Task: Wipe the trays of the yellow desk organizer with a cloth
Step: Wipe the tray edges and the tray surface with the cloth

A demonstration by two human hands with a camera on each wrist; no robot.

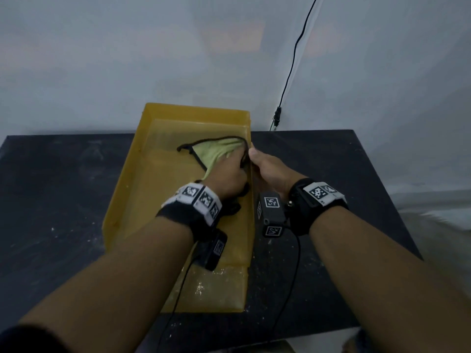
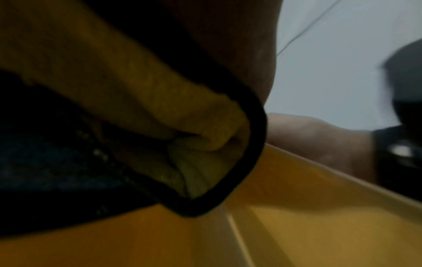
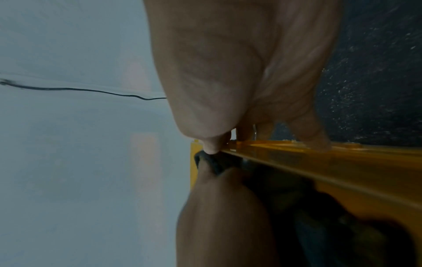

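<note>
The yellow desk organizer (image 1: 122, 189) lies on a dark table, its upper tray over a lower tray (image 1: 216, 289) that sticks out toward me. My left hand (image 1: 229, 174) is inside the upper tray by the right wall, gripping a bunched yellow-green cloth (image 1: 216, 151) with black trim; its fingers are hidden. The left wrist view shows the cloth (image 2: 194, 126) crumpled under the palm on the tray floor (image 2: 297, 225). My right hand (image 1: 267, 166) pinches the tray's right wall (image 3: 331, 162), thumb (image 3: 212, 148) on the rim and fingers outside.
The dark table (image 1: 63, 187) is speckled with white dust and ends at a pale wall just behind the organizer. A black cable (image 1: 288, 80) hangs down the wall to a plug (image 1: 277, 115) right of the tray. Cables run from both wrist cameras.
</note>
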